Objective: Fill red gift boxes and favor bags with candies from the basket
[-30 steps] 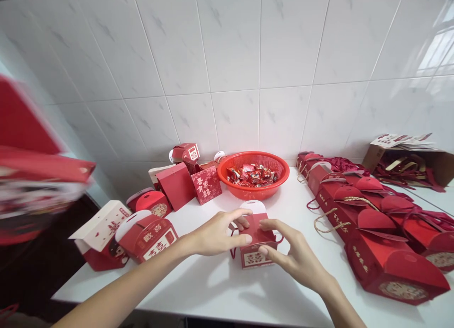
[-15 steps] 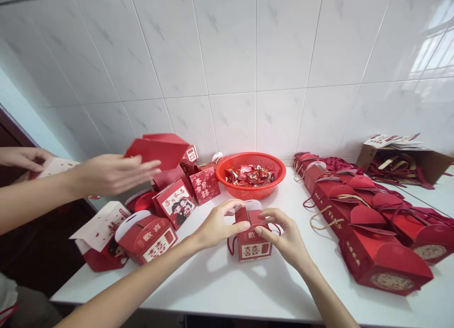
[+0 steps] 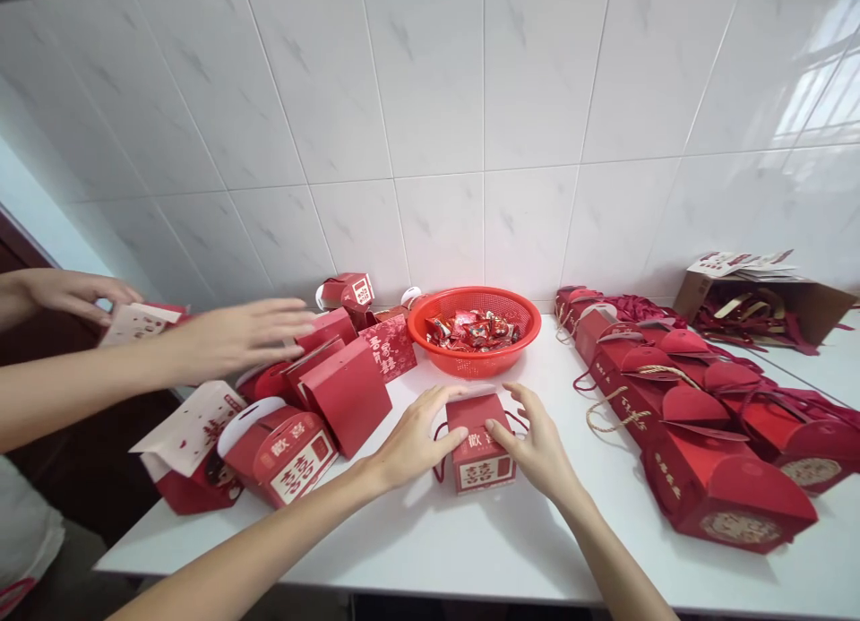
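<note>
A small red candy box (image 3: 485, 473) with white panel lettering and dark red cord handles stands upright on the table in front of me. My left hand (image 3: 423, 433) is at its left upper edge, thumb on the front flap and fingers behind at the back flap. On the opposite side, my right hand (image 3: 534, 442) has its thumb pressed on the front flap, with the fingers curved around toward the back. The top flaps lean together between my hands. Behind the box sits a red plastic basket (image 3: 474, 363) of wrapped candies (image 3: 478, 332).
At left, a co-worker's hand (image 3: 235, 339) reaches over several red boxes (image 3: 296, 455); their other hand (image 3: 77, 294) holds a pale printed box (image 3: 138, 323). Rows of closed red boxes (image 3: 726, 487) line the right side. Behind them lies a cardboard box (image 3: 816, 309) with ribbons.
My hands have brought the box's top flaps closer together. The co-worker's near hand has set down a red box among the others and is now free of it.
</note>
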Demonstrator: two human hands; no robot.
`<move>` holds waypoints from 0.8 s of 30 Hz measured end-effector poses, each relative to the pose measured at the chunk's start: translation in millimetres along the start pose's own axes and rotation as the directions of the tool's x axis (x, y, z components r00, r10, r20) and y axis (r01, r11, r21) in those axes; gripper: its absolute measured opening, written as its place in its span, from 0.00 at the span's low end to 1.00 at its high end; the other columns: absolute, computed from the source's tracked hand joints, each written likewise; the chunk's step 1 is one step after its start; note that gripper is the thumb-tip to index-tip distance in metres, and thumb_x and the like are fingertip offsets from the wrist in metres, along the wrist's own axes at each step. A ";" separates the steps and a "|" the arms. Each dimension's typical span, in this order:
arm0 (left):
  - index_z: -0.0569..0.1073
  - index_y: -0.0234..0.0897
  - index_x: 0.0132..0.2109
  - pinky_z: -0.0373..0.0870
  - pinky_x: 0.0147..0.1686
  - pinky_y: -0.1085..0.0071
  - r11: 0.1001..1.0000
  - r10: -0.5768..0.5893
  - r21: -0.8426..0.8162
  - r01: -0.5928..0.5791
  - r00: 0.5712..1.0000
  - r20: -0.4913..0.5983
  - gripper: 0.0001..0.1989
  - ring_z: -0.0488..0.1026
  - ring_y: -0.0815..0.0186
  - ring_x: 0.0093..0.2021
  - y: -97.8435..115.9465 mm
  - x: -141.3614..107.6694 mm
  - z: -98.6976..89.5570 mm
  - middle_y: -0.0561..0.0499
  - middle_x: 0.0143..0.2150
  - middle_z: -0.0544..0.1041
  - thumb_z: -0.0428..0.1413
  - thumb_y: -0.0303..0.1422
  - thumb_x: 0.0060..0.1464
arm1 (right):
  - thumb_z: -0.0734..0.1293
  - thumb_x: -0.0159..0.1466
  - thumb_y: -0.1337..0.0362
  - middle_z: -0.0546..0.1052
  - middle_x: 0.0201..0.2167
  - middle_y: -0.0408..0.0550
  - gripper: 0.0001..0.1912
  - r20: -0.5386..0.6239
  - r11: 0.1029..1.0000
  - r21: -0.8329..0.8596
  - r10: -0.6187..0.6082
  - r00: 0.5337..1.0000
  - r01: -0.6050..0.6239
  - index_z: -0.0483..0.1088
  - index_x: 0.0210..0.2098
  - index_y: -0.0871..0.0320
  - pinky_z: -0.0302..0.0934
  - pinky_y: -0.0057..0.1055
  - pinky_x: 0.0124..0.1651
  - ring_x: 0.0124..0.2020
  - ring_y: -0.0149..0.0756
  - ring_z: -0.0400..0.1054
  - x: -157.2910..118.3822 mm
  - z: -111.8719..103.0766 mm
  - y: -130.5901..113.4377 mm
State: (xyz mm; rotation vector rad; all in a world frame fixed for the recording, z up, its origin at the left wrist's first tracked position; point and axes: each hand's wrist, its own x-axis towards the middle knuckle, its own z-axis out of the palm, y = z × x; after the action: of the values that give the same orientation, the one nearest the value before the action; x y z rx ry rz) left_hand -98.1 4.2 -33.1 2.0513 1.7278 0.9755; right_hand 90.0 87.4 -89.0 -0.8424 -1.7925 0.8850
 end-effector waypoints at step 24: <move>0.77 0.38 0.51 0.74 0.49 0.55 0.969 -0.158 -0.181 0.171 0.984 0.082 0.18 0.76 0.54 0.47 44.7 33.3 -29.4 0.44 0.50 0.76 0.59 0.33 0.51 | 0.73 0.55 0.50 0.74 0.28 0.44 0.18 0.331 0.899 0.381 0.085 0.940 -0.215 0.69 0.31 0.59 0.62 0.30 0.36 0.30 0.32 0.67 39.8 -46.2 -70.2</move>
State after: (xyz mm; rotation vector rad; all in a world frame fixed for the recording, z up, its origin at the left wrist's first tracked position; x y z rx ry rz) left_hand -81.8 19.1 25.9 1.7725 1.6725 0.9654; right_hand 108.4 94.9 1.9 -0.5949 -1.7167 1.5077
